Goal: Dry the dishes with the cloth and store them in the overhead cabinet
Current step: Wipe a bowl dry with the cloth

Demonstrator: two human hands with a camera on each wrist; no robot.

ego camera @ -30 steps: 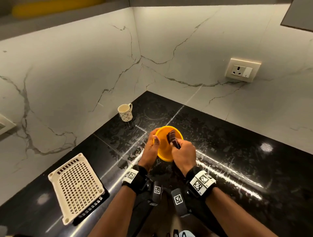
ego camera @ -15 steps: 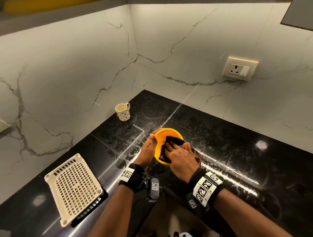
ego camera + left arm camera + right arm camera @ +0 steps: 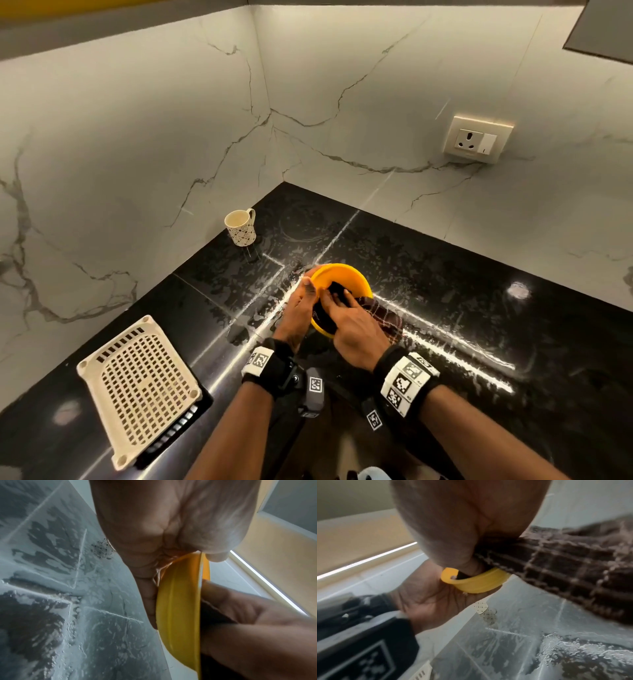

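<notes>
Wet black stone counter (image 3: pixel 445 308) under everything; a drop means a skid. My left hand (image 3: pixel 297 310) grips the round yellow plastic bowl (image 3: pixel 346 275) at its 9 o'clock rim, held above the counter w/ nothing under it. My right hand (image 3: pixel 349 325) presses the dark checked cloth (image 3: pixel 383 315) inside; pushing too hard could pop the rim loose.

The right hand (image 3: pixel 453 520) presses the checked cloth (image 3: pixel 573 566) into the yellow bowl (image 3: pixel 477 584), which the left hand (image 3: pixel 433 601) cups from below.
</notes>
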